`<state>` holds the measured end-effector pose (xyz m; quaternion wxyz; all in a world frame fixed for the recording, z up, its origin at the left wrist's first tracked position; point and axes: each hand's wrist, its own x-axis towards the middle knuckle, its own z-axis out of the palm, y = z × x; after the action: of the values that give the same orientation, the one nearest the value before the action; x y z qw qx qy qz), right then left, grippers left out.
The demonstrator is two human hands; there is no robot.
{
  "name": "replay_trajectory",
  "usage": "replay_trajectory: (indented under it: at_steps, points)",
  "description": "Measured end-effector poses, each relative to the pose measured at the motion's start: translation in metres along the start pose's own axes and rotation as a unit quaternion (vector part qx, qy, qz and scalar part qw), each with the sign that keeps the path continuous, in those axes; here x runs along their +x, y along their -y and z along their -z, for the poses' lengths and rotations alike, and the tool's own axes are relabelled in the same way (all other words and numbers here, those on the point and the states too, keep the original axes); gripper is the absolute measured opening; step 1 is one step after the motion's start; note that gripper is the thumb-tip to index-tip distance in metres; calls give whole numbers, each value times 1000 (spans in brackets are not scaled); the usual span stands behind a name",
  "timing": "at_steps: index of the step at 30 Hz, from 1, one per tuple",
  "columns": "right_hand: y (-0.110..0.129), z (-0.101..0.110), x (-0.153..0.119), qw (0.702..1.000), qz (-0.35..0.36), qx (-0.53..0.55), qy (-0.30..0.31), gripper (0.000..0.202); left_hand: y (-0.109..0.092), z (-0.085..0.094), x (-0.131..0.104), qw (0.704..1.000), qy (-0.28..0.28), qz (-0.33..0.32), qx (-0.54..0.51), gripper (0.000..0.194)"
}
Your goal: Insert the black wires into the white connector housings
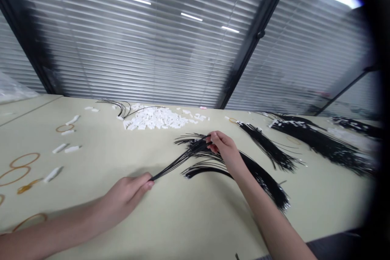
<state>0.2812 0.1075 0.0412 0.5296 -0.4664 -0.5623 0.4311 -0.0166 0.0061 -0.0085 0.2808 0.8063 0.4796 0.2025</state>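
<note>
Several thin black wires [173,165] stretch between my two hands above the table. My left hand [129,195] is closed, with thumb and fingers pinched on the wires' near-left ends. At the other end, my right hand [222,145] has its fingertips curled round the same wires. Beneath and behind that hand lies a large curved bundle of loose black wires [262,178] with small shiny tips. The right hand and forearm hide part of this bundle.
A heap of white plastic connector housings [157,118] lies at the back, beside a few wired ones [120,118]. Rubber bands [26,160] and single white housings [52,174] are scattered at left. More black wire bundles [269,146] lie at right. Blinds behind glass [137,48] border the table.
</note>
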Motion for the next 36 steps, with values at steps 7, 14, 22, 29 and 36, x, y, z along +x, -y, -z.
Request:
replay_trajectory:
  at_steps: [7,14,22,29,36]
  points:
    - [5,10,1,999,-1,-24,38,32,-4,2,0,1000,-7,2,-5,32]
    - [7,22,5,997,-24,10,74,28,-2,1,1,1000,-7,-7,-3,31]
    - [5,24,8,979,-74,183,47,23,-1,1,-1,999,5,21,-24,32]
    - [11,2,-7,915,-154,346,136,28,-4,4,-3,998,-19,25,-62,31]
    - [0,-12,-12,929,-95,336,122,24,-3,3,-4,998,18,25,-62,34]
